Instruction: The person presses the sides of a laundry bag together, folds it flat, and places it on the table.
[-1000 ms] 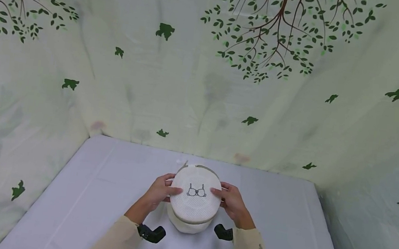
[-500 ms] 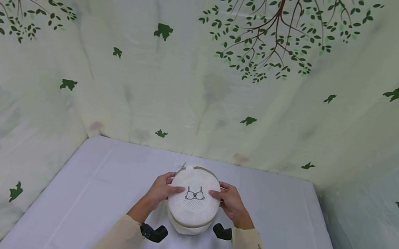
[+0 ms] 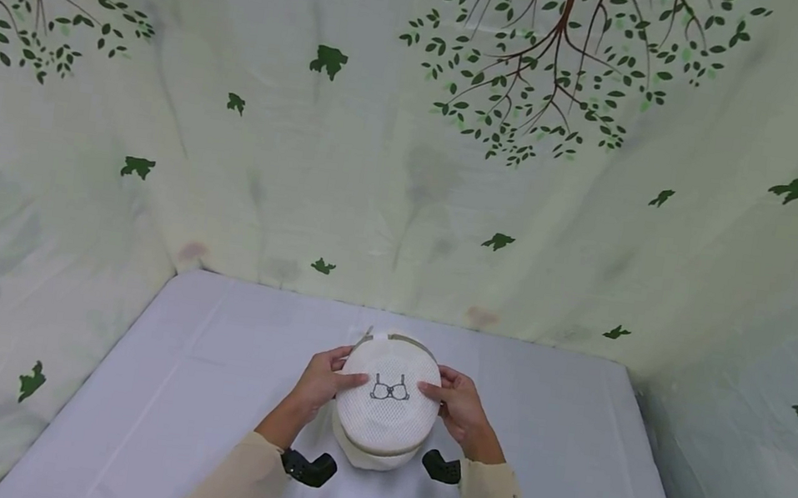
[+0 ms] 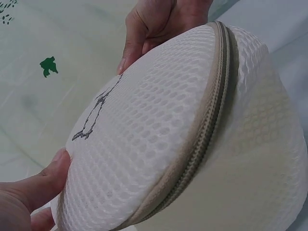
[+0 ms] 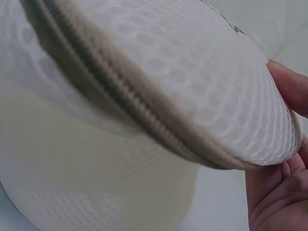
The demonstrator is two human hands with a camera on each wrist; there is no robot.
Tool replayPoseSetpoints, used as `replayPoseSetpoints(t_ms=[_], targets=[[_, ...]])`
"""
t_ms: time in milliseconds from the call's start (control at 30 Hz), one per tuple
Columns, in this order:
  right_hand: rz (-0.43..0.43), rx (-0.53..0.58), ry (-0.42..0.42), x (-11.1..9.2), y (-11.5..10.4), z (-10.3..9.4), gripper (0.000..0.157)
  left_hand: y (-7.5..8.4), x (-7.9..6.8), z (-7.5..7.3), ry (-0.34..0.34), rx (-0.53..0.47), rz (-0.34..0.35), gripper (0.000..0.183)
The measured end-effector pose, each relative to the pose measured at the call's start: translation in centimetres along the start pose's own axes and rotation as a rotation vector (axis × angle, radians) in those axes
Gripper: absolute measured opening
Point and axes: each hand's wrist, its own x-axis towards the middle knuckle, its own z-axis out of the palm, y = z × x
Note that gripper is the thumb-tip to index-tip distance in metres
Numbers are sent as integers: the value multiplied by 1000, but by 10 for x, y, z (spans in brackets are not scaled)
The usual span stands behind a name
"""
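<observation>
A round white mesh laundry bag (image 3: 385,424) with a bra drawing on its lid stands between both hands, its lid tilted toward the head camera. My left hand (image 3: 318,379) grips the bag's left side, thumb on top of the lid and fingers beneath or behind the rim. On the opposite side my right hand (image 3: 462,404) holds the rim the same way. A beige zipper (image 4: 197,144) runs round the lid's edge and looks closed along the stretch in the left wrist view. In the right wrist view, the mesh lid (image 5: 192,72) is pinched near its edge. The bag's contents cannot be made out.
The bag is over a white-covered table (image 3: 213,393). Behind the table's far edge hangs a pale curtain (image 3: 376,195) printed with leaves and branches, which also closes off both sides. Black wrist cameras (image 3: 309,469) sit near the bag's front.
The lid has tipped slightly lower and toward the left in the head view since a second ago. Both hands keep their hold, and the last half second shows almost no movement.
</observation>
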Motion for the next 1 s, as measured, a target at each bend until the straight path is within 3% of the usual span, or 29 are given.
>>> replayPoseSetpoints(t_ms=[500, 1000], targets=[[-5, 28, 41, 1, 5, -1, 49, -4, 3, 0, -7, -67, 11, 62], [11, -34, 92, 1, 19, 3, 54, -15, 1, 3, 66, 24, -14, 51]])
